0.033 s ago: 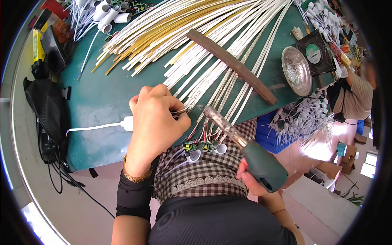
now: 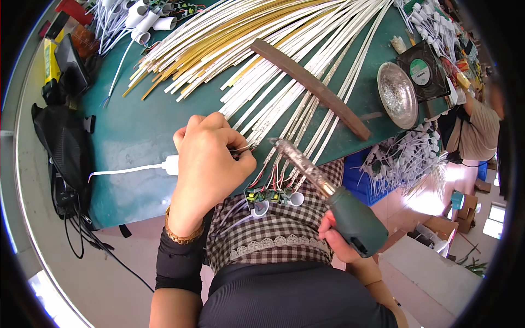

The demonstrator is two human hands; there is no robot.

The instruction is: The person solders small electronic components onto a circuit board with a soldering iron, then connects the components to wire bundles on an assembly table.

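My left hand [image 2: 212, 158] is closed in a pinch over the near ends of the white strips [image 2: 268, 121], with thin wires [image 2: 240, 148] between its fingertips. A white housing with a white cable [image 2: 128, 171] sticks out from under its left side. My right hand [image 2: 338, 243] grips a soldering iron [image 2: 356, 218] by its dark green handle. The iron's tip is just right of the left fingertips, over the strip ends; contact cannot be made out. Several small circuit boards [image 2: 268, 195] with red and black wires hang from neighbouring strips at the table edge, beside white tubes [image 2: 296, 199].
A brown bar [image 2: 311, 87] lies across the strips. To its right are a round metal dish [image 2: 397, 95] and a black fan [image 2: 424, 71]. A blue crate [image 2: 372, 188] of white cabled parts stands beyond the table edge. Black bags [image 2: 63, 136] sit at the left.
The soldering iron has shifted slightly right in my right hand, its tip a little farther from the left fingertips. The left hand stays where it was.
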